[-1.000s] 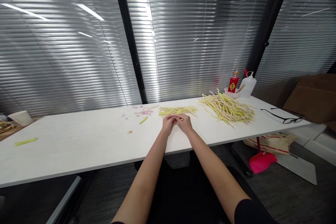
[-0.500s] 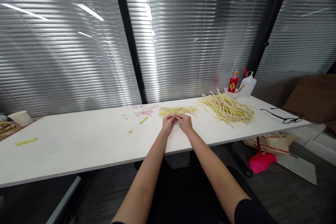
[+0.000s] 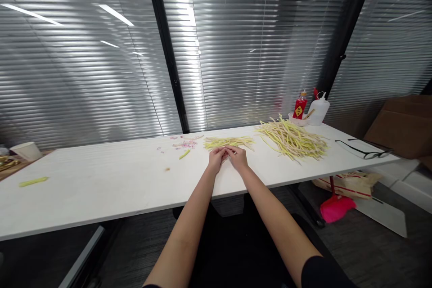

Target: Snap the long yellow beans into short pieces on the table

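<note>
My left hand [image 3: 216,159] and my right hand [image 3: 237,156] meet at the fingertips above the white table [image 3: 118,184]. Both are closed in a pinch, and whatever lies between the fingers is too small or hidden to name. Just behind them lies a small row of pale yellow-green strands [image 3: 229,142], like long thin stalks. A much bigger heap of the same strands [image 3: 293,139] spreads to the right. Left of my hands are a short yellow-green bundle [image 3: 184,154] and a scatter of small pink and purple bands [image 3: 185,144].
Another yellow-green bundle [image 3: 33,182] lies at the table's far left. At the back right stand a red bottle [image 3: 299,106] and a white squeeze bottle [image 3: 319,111]. Black-framed glasses [image 3: 371,155] rest near the right end. Blinds [image 3: 229,54] hang behind the table.
</note>
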The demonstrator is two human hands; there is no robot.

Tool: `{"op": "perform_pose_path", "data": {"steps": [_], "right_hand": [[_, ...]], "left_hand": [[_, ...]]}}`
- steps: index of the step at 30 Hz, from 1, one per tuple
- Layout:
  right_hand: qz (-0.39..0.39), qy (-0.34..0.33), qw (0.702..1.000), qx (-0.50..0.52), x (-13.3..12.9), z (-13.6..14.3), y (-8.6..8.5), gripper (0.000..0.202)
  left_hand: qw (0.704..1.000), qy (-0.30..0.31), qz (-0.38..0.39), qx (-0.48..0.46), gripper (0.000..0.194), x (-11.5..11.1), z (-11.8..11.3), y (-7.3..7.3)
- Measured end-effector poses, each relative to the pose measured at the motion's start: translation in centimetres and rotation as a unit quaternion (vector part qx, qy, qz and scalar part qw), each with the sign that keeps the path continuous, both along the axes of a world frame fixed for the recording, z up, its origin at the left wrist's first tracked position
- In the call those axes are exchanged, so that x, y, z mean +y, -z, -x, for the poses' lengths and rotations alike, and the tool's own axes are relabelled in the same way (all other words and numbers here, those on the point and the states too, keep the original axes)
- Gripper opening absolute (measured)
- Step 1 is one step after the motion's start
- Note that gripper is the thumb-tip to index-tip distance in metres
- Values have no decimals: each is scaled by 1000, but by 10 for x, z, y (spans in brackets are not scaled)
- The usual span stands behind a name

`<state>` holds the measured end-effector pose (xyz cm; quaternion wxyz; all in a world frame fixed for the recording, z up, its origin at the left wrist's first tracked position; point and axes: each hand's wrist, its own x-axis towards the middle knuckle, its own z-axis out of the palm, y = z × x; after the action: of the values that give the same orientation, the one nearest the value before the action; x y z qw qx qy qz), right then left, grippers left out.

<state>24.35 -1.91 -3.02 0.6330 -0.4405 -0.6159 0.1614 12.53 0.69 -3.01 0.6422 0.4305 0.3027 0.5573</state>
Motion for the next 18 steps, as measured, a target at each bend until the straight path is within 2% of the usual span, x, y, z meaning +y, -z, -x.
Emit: {"op": "perform_pose_path", "data": {"steps": [18], "right_hand": [[-8, -17, 1000, 1, -2, 0, -2, 21]], "left_hand": [[1000, 9, -8, -4, 34, -2, 0, -3]]}}
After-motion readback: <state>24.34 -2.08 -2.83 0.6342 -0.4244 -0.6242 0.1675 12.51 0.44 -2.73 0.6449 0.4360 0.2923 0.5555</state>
